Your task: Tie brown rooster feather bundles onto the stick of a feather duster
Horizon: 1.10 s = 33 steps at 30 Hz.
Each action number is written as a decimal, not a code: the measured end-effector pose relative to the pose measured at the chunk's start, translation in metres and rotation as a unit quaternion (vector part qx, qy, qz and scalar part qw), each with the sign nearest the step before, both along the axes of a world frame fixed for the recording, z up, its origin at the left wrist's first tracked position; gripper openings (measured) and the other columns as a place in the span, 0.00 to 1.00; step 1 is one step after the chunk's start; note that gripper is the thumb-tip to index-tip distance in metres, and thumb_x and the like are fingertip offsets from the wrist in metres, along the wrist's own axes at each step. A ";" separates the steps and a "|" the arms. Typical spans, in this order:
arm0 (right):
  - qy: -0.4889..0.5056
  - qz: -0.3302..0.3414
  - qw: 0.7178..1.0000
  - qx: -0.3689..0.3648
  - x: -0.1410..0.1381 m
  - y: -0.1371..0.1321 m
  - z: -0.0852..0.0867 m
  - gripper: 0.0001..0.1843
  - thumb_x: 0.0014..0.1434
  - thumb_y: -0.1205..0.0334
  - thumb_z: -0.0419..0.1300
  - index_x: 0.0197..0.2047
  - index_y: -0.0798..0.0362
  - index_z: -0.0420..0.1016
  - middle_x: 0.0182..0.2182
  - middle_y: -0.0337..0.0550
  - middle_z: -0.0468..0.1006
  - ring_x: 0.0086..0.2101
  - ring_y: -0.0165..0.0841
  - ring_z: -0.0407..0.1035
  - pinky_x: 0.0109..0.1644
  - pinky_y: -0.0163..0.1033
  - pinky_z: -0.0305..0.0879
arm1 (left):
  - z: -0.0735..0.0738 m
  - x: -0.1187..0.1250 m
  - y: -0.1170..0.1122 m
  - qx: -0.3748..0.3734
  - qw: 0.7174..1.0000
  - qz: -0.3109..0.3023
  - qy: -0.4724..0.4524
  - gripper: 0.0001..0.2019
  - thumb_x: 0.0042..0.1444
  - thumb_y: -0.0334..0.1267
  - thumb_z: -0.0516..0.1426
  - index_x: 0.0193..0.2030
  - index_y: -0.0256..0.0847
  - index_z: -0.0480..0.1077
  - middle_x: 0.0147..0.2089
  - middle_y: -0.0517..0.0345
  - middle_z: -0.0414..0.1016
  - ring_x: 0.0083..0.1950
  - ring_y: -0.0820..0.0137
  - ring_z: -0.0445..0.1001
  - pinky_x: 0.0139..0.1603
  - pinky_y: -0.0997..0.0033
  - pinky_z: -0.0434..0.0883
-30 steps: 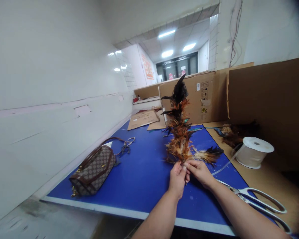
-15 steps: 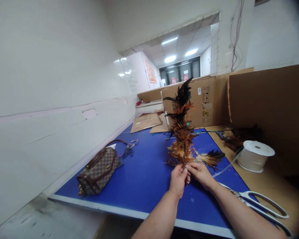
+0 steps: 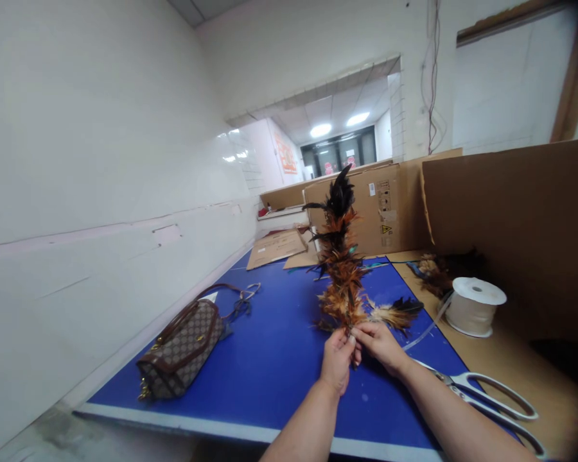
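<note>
A long bundle of feathers (image 3: 343, 269), brown and orange below with black tips at the top, stands upright above the blue table top (image 3: 274, 346). My left hand (image 3: 338, 359) is closed around its lower end. Against the same end, the thumb and fingers of my right hand (image 3: 376, 344) are pinched, close beside the left. The exact grip at the base is partly hidden by the fingers. Just beyond my right hand lies a smaller tuft of cream and black feathers (image 3: 392, 314). Scissors (image 3: 481, 398) with white handles rest by my right forearm.
On the left lies a patterned brown handbag (image 3: 187, 346) with its strap trailing. A white spool (image 3: 476, 308) of ribbon stands at the right, near more dark feathers (image 3: 438, 273). Cardboard boxes (image 3: 361, 224) and flat cardboard (image 3: 275, 249) line the back.
The camera view has shifted, so everything sits a little lower and further left. Both hands keep their hold at the base of the feather bundle.
</note>
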State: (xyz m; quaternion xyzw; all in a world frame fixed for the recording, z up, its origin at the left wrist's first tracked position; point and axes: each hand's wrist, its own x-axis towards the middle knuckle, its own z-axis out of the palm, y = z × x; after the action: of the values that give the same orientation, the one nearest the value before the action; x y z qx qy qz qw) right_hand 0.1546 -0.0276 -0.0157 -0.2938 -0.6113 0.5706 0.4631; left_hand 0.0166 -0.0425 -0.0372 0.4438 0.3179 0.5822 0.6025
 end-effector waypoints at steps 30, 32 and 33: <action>-0.022 0.015 1.000 0.008 -0.002 0.007 -0.006 0.27 0.65 0.36 0.60 0.28 0.51 0.67 0.19 0.41 0.77 0.24 0.38 0.76 0.34 0.42 0.71 | 0.002 -0.004 0.002 -0.014 1.000 -0.006 -0.002 0.22 0.52 0.51 0.69 0.42 0.35 0.72 0.28 0.61 0.71 0.21 0.78 0.65 0.22 0.75 0.57; -0.024 0.014 1.000 0.009 -0.003 0.007 -0.005 0.28 0.64 0.35 0.60 0.27 0.51 0.67 0.19 0.41 0.77 0.24 0.38 0.76 0.34 0.43 0.72 | 0.003 -0.004 0.002 -0.015 1.000 -0.007 -0.006 0.22 0.52 0.50 0.69 0.42 0.35 0.72 0.28 0.61 0.71 0.21 0.78 0.65 0.22 0.75 0.56; -0.024 0.014 1.000 0.009 -0.003 0.007 -0.005 0.28 0.64 0.35 0.60 0.27 0.51 0.67 0.19 0.40 0.77 0.24 0.38 0.76 0.35 0.43 0.72 | 0.003 -0.004 0.001 -0.015 1.000 -0.008 -0.009 0.21 0.52 0.50 0.69 0.42 0.35 0.72 0.28 0.61 0.71 0.21 0.78 0.66 0.22 0.75 0.56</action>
State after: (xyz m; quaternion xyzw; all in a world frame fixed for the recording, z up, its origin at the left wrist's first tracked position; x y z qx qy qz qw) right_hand 0.1517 -0.0204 -0.0203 -0.2945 -0.6318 0.5641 0.4426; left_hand 0.0127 -0.0412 -0.0345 0.4323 0.3179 0.5766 0.6161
